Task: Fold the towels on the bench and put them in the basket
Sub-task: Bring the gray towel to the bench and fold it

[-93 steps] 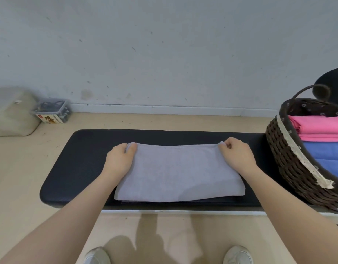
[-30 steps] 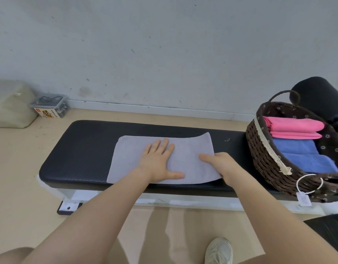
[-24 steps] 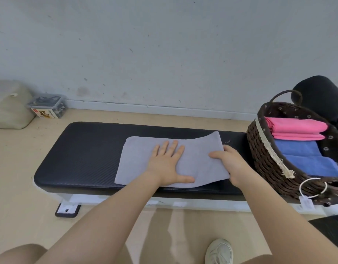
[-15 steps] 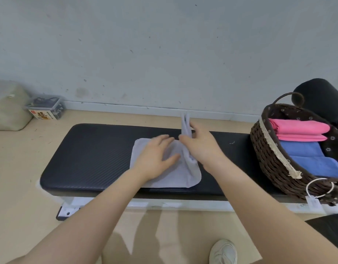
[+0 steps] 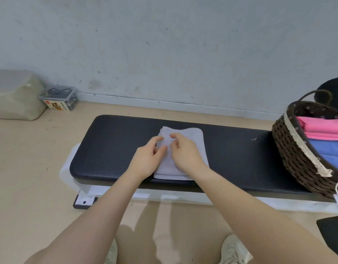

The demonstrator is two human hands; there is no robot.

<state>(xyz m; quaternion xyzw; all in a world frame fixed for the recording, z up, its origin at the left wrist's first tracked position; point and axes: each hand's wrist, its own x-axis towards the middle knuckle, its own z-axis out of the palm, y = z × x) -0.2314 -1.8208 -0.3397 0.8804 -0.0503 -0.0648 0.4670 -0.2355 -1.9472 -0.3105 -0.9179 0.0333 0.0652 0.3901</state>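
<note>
Two hands on the folded grey towel [image 5: 191,138], mid-worktop [image 5: 114,149]. L hand [image 5: 148,158] covers its left edge, fingers loosely curled, tips touching the cloth; can't tell if it pinches. R hand [image 5: 185,151] lies on top, fingers bent, pressing down. Well to the right of both grips: wicker basket [image 5: 297,159] w/ pink towel [image 5: 322,128] & blue towel [image 5: 332,151] inside.

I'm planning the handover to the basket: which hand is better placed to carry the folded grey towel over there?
Probably the right hand. It rests on the folded grey towel on the side nearer the brown wicker basket, which stands at the black bench's right end. The left hand touches the towel's far edge from it.
</note>
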